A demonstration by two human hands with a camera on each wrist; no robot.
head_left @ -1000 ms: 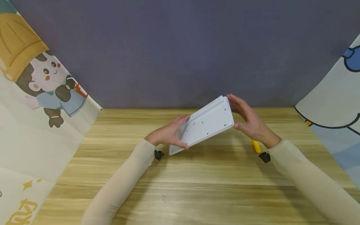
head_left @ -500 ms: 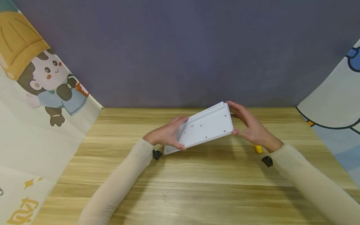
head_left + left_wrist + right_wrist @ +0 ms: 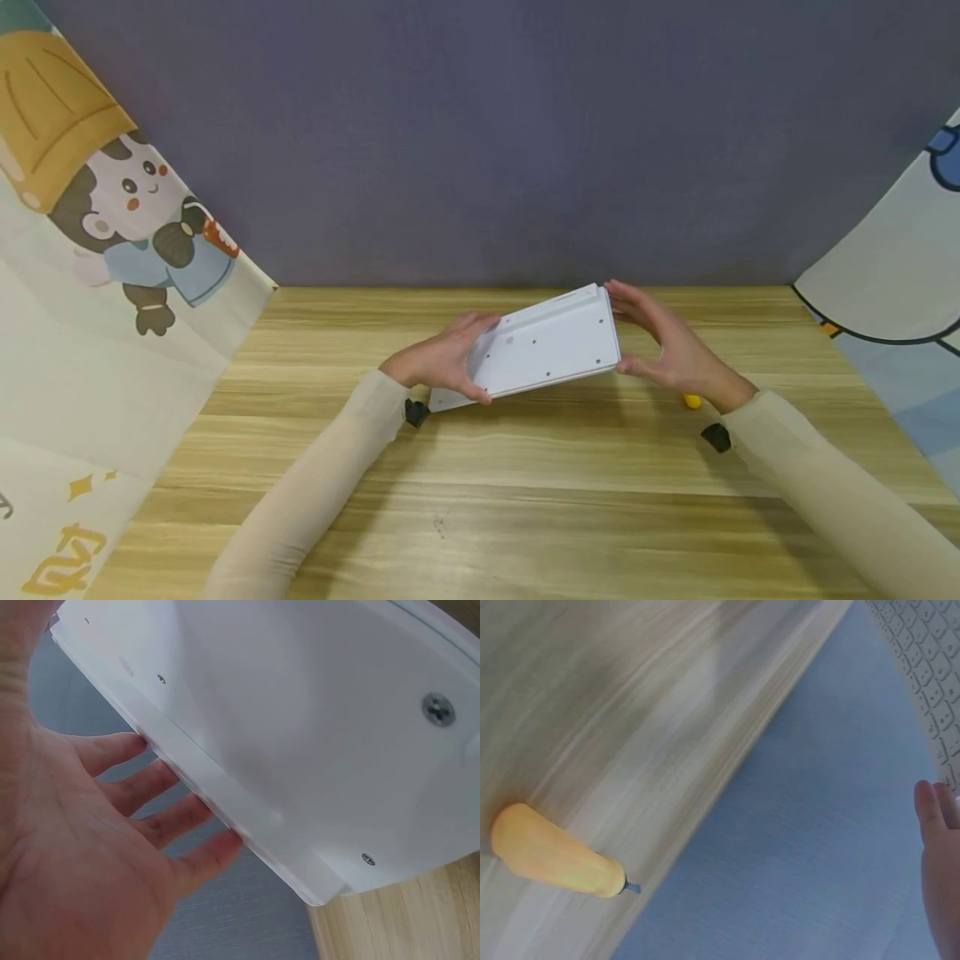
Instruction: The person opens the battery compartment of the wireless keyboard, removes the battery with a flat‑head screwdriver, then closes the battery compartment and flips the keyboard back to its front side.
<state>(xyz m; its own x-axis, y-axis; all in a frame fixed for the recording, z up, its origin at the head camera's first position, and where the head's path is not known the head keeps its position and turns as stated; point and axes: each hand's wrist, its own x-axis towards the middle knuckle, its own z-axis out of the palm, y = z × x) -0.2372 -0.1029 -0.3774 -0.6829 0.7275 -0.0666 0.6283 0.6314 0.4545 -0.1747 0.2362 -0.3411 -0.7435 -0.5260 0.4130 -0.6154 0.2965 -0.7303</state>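
Observation:
A white keyboard is tilted over the table with its screw-dotted underside toward me and its right end raised. My left hand grips it across the left part, thumb on the near edge and fingers at the far edge. In the left wrist view the fingertips press along the ridged edge beside several screws. My right hand holds the right end between thumb and fingers. The right wrist view shows the keys on the other face, and only part of that hand.
A yellow-handled tool with a short dark tip lies on the wooden table, mostly hidden behind my right wrist in the head view. A dark grey panel rises at the back edge, with printed side panels left and right.
The keyboard's right end has come down, so it lies flatter, and its left end has shifted slightly left. My right hand has lowered with it; both hands keep their hold.

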